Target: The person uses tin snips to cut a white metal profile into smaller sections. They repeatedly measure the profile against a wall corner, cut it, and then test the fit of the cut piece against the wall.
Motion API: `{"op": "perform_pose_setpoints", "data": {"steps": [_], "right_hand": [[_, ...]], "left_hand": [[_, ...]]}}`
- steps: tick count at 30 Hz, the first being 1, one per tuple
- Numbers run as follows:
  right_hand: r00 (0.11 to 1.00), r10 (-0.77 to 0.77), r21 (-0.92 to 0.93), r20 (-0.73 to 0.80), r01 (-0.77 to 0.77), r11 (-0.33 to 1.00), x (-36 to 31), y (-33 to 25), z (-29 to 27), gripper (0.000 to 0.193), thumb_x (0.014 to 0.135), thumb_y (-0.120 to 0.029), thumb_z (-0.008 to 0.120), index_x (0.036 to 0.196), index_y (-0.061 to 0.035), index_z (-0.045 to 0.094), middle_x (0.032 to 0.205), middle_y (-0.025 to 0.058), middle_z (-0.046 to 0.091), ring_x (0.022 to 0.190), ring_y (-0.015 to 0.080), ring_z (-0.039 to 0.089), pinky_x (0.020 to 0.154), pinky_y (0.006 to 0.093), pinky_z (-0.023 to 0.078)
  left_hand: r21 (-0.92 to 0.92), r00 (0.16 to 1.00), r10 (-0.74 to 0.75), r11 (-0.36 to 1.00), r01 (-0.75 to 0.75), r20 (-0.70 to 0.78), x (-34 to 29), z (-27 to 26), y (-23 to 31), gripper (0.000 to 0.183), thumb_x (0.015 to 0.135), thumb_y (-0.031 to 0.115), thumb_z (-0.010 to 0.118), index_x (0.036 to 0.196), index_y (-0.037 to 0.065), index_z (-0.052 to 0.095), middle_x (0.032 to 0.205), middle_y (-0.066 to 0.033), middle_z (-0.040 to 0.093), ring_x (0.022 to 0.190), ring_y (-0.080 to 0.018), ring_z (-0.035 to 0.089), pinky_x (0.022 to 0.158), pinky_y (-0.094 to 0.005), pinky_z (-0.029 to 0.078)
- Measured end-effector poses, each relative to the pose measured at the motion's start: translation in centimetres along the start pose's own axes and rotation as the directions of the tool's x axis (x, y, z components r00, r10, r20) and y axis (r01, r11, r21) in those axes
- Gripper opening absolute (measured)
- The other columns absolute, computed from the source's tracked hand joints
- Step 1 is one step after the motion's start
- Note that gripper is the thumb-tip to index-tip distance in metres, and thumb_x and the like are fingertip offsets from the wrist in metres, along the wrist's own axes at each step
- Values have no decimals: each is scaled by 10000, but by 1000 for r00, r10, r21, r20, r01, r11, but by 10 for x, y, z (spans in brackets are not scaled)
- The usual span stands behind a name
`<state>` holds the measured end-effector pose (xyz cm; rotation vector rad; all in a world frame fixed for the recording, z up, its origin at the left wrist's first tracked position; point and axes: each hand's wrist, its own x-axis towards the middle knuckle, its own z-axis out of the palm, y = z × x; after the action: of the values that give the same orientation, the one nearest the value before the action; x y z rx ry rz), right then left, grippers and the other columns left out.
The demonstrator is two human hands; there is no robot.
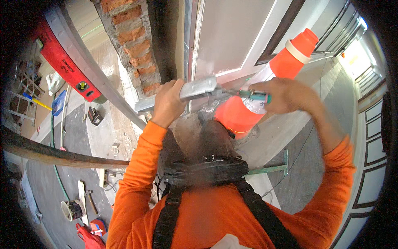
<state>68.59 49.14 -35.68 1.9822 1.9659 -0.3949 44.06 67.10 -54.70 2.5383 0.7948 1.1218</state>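
My left hand point(169, 101) is wrapped round a short length of silvery metal channel point(200, 88), which lies level in front of the brick edge. To its right, my right hand point(286, 95) grips green-handled snips point(260, 96). Their metal jaws meet the channel's right end; motion blurs this hand a little, and how far the jaws are apart is unclear. Behind the snips stands an orange and white traffic cone point(238, 118), tilted in this view and partly covered by my right hand.
A red spirit level point(66, 62) rests along a long metal bar at the left. Exposed brickwork point(134, 45) borders the doorway. On the left floor are a bucket point(72, 210), a hammer point(92, 202), a green hose point(60, 182) and a ladder point(20, 106). A green metal bar point(267, 170) lies right.
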Motion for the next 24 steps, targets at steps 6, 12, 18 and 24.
{"op": "perform_pose_setpoints", "data": {"steps": [6, 12, 18, 24], "right_hand": [[945, -146, 358, -294, 250, 899, 18, -11, -2, 544, 812, -125, 600, 1352, -91, 547, 1172, 236, 656, 1040, 354, 669, 878, 430, 535], [921, -139, 784, -364, 384, 487, 66, -38, 132, 520, 932, -292, 601, 1399, -92, 493, 955, 118, 667, 839, 226, 638, 753, 402, 523], [995, 17, -94, 99, -8, 995, 12, 0, -14, 575, 731, -170, 640, 1297, -90, 577, 1004, 254, 681, 965, 394, 668, 845, 483, 529], [858, -250, 44, -449, 301, 953, 40, 6, 26, 563, 782, -180, 660, 1320, -53, 550, 1060, 225, 688, 940, 348, 687, 824, 433, 544]], "left_hand": [[-551, 902, -375, 809, 205, -215, 14, 6, 36, 324, 780, 48, 680, 1086, 34, 572, 901, -114, 677, 821, -210, 676, 755, -326, 526], [-574, 898, -398, 786, 229, -187, 10, 42, 34, 326, 768, 60, 740, 1065, 45, 604, 923, -89, 692, 837, -182, 675, 743, -321, 531], [247, 998, 56, 967, -61, 27, 3, 1, 3, 307, 748, 99, 772, 1024, 73, 640, 949, -93, 676, 828, -241, 670, 760, -356, 525], [-651, 899, -426, 711, 265, -100, 11, 25, 32, 330, 773, 43, 704, 1079, 42, 581, 904, -48, 663, 812, -130, 626, 745, -296, 509]]}}
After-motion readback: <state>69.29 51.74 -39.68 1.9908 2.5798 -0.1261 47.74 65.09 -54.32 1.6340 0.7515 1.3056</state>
